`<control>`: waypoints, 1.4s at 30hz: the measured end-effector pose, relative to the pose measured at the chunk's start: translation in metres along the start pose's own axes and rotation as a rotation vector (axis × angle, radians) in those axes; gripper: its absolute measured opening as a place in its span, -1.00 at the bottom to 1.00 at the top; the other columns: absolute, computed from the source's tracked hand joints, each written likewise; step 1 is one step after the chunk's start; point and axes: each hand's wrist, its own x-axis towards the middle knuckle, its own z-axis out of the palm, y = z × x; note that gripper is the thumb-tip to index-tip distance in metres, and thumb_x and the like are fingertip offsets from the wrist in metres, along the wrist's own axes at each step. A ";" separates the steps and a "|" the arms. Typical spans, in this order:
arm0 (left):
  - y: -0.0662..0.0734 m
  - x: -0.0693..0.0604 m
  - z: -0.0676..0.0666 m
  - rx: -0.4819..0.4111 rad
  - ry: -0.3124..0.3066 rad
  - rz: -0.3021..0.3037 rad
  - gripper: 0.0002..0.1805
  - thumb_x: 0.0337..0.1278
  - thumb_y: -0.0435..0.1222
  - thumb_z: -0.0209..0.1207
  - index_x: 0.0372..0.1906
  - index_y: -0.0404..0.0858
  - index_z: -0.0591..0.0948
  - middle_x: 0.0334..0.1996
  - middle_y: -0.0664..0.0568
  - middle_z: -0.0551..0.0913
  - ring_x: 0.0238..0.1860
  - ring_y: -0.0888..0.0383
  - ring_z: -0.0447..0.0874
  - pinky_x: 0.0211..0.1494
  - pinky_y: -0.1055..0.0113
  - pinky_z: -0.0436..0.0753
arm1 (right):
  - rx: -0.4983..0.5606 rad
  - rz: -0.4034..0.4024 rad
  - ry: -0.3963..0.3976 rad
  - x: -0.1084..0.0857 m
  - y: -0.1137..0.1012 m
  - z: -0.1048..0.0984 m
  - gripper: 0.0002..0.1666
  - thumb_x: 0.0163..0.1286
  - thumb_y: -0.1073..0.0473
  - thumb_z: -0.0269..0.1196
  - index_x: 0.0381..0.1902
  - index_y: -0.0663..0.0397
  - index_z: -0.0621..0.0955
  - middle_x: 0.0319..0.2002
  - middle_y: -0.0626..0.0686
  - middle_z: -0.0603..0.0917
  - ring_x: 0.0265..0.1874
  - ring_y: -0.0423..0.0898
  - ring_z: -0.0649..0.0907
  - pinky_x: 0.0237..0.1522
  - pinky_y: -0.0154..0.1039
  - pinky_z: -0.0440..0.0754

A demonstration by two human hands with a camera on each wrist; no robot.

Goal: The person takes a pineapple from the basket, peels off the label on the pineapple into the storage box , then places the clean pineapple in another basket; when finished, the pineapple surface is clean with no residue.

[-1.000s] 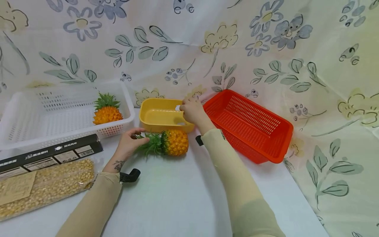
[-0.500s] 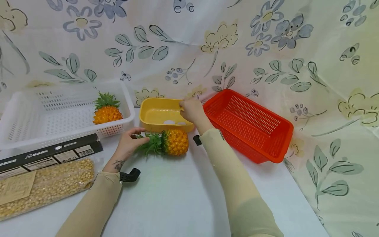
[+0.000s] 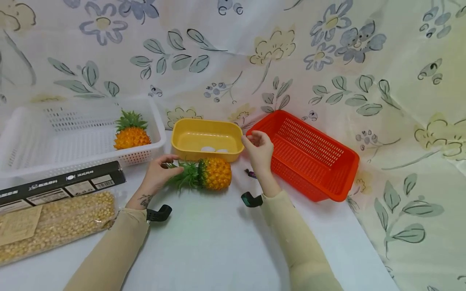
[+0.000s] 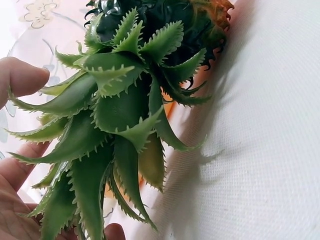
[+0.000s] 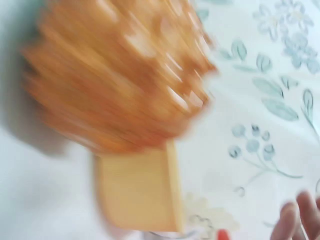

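Observation:
A toy-like pineapple (image 3: 215, 173) lies on its side before the yellow tub (image 3: 189, 155). My left hand (image 3: 157, 174) lightly holds its green leaf crown (image 3: 188, 176), thumb at the near side and fingers at the far side; the left wrist view shows spiky leaves (image 4: 120, 107) between them. Inside the tub lie two pale, flat, roundish pieces (image 3: 208, 149), too small to identify. My right hand (image 3: 260, 151) hovers between the tub and the red basket (image 3: 309, 169), its fingers loosely curled with nothing visible in them. The right wrist view is blurred, the pineapple (image 5: 120, 75) filling its top.
A white perforated basket (image 3: 145, 149) at left holds a second pineapple (image 3: 132, 135). In front of it are a black box (image 3: 65, 184) and a bag of corn kernels (image 3: 73, 216). Beneath my right hand lies a small purple item (image 3: 250, 173). Patterned cloth (image 3: 225, 60) hangs behind.
My right hand has let go of a small white piece, which now lies in the yellow tub, and has drawn back to the right. The left hand and pineapple have stayed put.

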 end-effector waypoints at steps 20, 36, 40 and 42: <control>0.001 -0.001 -0.002 0.047 -0.012 -0.037 -0.47 0.01 -0.14 0.27 0.13 -0.21 0.47 0.12 -0.21 0.37 -0.08 -0.04 0.31 -0.18 0.26 0.36 | 0.410 0.352 0.547 -0.041 0.047 -0.034 -0.58 0.15 0.25 0.33 -0.12 0.35 0.44 -0.51 -0.06 0.47 -0.68 -0.24 0.47 -0.64 -0.43 0.48; 0.013 -0.003 0.003 0.227 -0.024 0.042 -0.38 0.02 -0.09 0.26 0.19 -0.25 0.42 0.20 -0.23 0.36 0.19 -0.20 0.25 0.14 -0.13 0.32 | 0.485 0.460 0.637 -0.035 0.050 -0.051 -0.78 0.32 0.14 0.19 -0.37 0.11 0.38 -0.43 0.02 0.54 -0.59 -0.17 0.49 -0.61 -0.37 0.49; 0.030 -0.010 0.007 0.405 0.003 0.072 -0.24 0.02 0.13 0.17 0.25 -0.25 0.37 0.19 -0.28 0.30 0.18 -0.23 0.24 0.12 -0.18 0.31 | 0.489 0.475 0.639 -0.033 0.049 -0.051 -0.78 0.30 0.13 0.21 -0.37 0.10 0.39 -0.46 -0.01 0.55 -0.56 -0.13 0.51 -0.59 -0.36 0.53; 0.040 -0.014 0.011 0.505 0.056 0.114 -0.20 -0.02 0.17 0.16 0.24 -0.25 0.39 0.15 -0.29 0.33 0.12 -0.24 0.28 0.06 -0.16 0.33 | 0.495 0.475 0.641 -0.033 0.049 -0.050 -0.78 0.29 0.14 0.22 -0.39 0.09 0.40 -0.48 -0.02 0.55 -0.55 -0.10 0.51 -0.61 -0.38 0.52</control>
